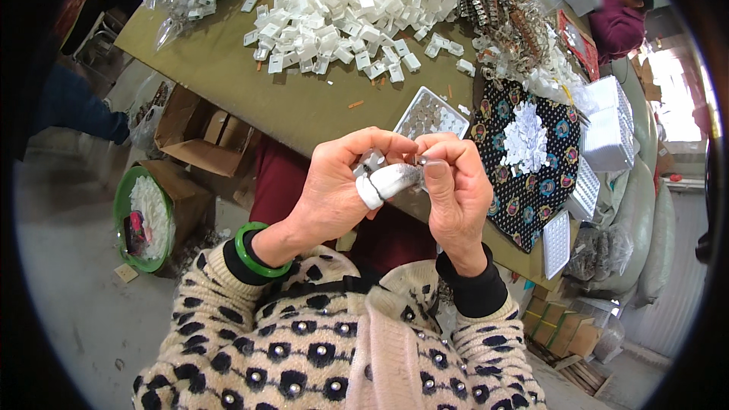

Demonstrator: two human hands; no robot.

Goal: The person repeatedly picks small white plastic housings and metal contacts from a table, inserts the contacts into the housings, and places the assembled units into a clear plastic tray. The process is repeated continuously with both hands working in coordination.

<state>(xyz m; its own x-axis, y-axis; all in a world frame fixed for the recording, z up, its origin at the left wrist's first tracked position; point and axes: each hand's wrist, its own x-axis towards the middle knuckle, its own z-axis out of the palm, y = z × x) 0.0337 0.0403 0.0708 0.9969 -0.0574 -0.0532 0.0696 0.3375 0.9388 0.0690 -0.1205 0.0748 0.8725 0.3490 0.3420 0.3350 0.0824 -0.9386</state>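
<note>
Both hands were raised together above the near edge of the surface (304, 106), working one small clear plastic piece (372, 159) between the fingertips. Left hand (334, 190) was closed in a pinch on that piece, thumb wrapped in white tape; a green bangle (250, 254) sat on the wrist. Right hand (456, 190) was also closed, fingertips pinching the same piece from the other side, with a tiny metal part apparently at the contact point, too small to tell.

Judged step: fitting or pressing a small part into the clear piece, mid-assembly. The next move would likely call for a firm, aligned squeeze without letting the piece slip.

Around: a heap of white plastic blocks (357, 7) lay far across the surface, a white tray (433, 114) sat just beyond the hands, a patterned dark cloth (531, 182) with white bits lay to the right. Another person (619, 23) sat at the far right end.
</note>
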